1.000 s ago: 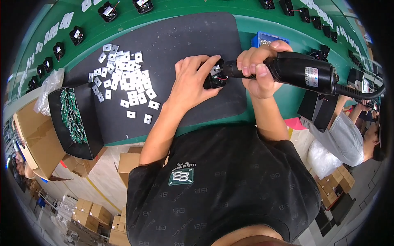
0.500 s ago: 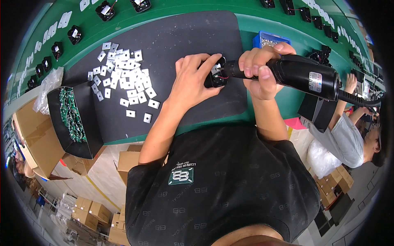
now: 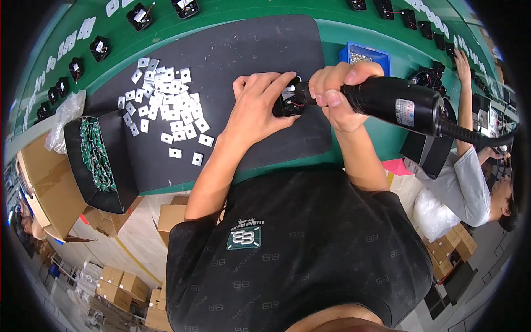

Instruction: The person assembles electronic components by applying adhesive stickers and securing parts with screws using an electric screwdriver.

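Note:
My left hand (image 3: 255, 105) is closed round a small black plastic housing (image 3: 287, 107) with a red wire inside, resting on the dark mat (image 3: 243, 50). In my right hand (image 3: 342, 94) is a black electric screwdriver (image 3: 395, 104), its cable running off to the right. The tool's nose points left into the housing; its tip is hidden inside or behind the housing's edge. Left of my left hand lies a heap of small silver square plates (image 3: 171, 99), each with a dark hole.
A blue box (image 3: 371, 55) of small screws stands beyond my right hand, with black parts (image 3: 430, 77) beside it. At left, a black box (image 3: 126, 166) holds green circuit boards (image 3: 97, 157). Black housings (image 3: 140, 16) line the far green bench. A co-worker's arm (image 3: 464, 94) reaches in at right.
My right hand and the screwdriver have moved left and closer to the housing. My left hand and the housing have shifted slightly left. The co-worker's hand has reached farther forward.

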Demonstrator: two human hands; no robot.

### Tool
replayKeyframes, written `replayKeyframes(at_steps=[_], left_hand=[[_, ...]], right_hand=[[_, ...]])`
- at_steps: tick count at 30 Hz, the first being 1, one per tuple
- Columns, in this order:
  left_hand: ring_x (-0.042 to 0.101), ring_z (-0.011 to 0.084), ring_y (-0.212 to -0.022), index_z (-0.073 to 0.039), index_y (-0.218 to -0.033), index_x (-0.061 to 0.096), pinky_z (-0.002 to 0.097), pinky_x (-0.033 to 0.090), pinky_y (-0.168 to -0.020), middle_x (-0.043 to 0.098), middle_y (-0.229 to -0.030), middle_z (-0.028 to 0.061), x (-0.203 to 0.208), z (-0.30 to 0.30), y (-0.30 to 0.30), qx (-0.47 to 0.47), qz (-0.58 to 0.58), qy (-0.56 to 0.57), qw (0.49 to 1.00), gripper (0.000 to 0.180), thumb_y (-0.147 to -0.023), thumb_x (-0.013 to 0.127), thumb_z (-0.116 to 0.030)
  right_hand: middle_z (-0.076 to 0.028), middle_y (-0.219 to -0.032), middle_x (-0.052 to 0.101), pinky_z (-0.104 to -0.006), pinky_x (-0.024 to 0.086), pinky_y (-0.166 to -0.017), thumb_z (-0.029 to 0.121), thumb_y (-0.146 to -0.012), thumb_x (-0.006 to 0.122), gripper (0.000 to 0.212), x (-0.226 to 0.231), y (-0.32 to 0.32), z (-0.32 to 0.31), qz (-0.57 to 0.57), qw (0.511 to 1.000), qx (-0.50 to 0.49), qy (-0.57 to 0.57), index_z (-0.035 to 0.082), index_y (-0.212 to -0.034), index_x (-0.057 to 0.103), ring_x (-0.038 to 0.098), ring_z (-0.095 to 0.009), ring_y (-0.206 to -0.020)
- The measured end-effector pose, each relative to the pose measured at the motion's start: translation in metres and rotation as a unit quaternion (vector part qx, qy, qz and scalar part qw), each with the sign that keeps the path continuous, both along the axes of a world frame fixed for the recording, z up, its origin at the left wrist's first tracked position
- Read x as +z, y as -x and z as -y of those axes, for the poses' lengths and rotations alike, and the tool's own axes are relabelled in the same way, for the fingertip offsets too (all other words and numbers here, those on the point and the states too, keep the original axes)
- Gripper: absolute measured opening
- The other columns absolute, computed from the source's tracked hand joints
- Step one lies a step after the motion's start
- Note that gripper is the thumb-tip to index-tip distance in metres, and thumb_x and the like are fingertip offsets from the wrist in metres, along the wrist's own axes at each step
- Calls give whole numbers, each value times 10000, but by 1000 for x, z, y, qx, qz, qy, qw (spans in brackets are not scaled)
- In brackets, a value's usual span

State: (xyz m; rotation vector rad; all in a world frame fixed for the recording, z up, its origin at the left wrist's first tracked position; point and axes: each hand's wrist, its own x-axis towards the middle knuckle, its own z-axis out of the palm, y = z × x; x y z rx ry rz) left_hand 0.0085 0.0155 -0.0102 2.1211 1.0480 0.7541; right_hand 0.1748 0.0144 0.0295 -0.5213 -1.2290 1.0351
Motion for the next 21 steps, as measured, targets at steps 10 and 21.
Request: replayKeyframes(at_steps=[10,21], left_hand=[[506,266,-1050,-90,-1212,542,409,300,-938,571,-1090,85,11,-5,-5,-3,-55,-10,998,718,-562,810,-236],[450,355,-1185,-95,-1351,393,495,320,-984,486,-1282,169,-3,-169,-15,122,-151,-33,980,807,-624,727,-205]], right_hand=[[0,-628,428,-301,421,-527,170,-822,632,685,38,-17,7,-51,995,-78,-40,112,-1393,259,448,-123,-514],[-47,-674,559,-215,416,-528,-27,-725,685,572,-4,-99,75,27,958,-272,89,-45,-1234,425,490,-84,-557]])
